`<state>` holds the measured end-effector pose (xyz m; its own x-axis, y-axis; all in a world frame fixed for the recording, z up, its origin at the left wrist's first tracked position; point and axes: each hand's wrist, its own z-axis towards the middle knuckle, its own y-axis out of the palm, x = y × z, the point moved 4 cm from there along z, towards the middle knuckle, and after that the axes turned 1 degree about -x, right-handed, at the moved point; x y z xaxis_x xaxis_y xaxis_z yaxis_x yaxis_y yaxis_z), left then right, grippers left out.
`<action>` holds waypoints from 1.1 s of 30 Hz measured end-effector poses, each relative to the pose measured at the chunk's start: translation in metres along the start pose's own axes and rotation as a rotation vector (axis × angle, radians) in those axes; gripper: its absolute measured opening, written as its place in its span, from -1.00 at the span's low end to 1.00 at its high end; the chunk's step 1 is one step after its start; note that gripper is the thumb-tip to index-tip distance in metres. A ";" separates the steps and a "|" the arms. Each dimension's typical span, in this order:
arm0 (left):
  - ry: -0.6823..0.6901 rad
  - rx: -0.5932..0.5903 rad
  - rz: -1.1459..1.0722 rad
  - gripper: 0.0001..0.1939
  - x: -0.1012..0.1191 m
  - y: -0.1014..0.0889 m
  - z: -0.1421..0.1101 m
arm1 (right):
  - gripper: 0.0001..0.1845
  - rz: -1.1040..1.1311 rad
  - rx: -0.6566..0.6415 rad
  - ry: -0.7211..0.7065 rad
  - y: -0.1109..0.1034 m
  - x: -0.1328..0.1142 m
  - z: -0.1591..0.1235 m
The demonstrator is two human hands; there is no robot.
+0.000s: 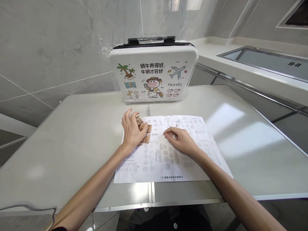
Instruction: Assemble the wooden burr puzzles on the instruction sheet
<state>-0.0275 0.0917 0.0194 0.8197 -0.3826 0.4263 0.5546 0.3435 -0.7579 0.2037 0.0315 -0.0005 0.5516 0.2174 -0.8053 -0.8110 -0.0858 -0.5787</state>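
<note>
My left hand (132, 130) is curled around a small cluster of light-brown wooden blocks (146, 138) at the left part of a printed sheet. Its thumb presses across the pieces, and dark marks show on some of them. The palm and fingers hide part of the cluster. To the right, my right hand (180, 138) rests low over the middle of the white printed sheet (199, 173), thumb and forefinger pinched together. Whatever is between those fingertips, if anything, is too small to make out. Rows of small line drawings and text cover the paper, which appears upside down.
Behind the paper a white case (154, 72) with cartoon prints and a black handle stands upright in clear plastic wrap. The pale table (79, 125) has a seam down its middle. A counter with a sink (269, 62) runs along the right; a tiled wall rises behind.
</note>
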 end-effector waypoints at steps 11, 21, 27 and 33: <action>-0.079 -0.150 -0.073 -0.61 -0.027 0.010 0.010 | -0.83 0.009 -0.006 0.010 0.000 0.000 0.000; -0.100 -0.252 -0.094 -0.68 -0.045 0.006 0.018 | -0.83 0.019 -0.009 0.021 0.000 0.002 0.000; -0.103 -0.192 -0.065 -0.69 -0.056 0.004 0.024 | -0.84 0.027 -0.008 0.021 -0.001 0.001 0.000; -0.086 -0.149 -0.006 -0.66 -0.057 0.002 0.023 | -0.83 0.031 -0.011 0.021 -0.001 0.001 0.000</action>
<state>-0.0698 0.1334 0.0053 0.8294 -0.3072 0.4667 0.5370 0.2077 -0.8176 0.2048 0.0320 -0.0003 0.5304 0.1936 -0.8253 -0.8257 -0.1026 -0.5548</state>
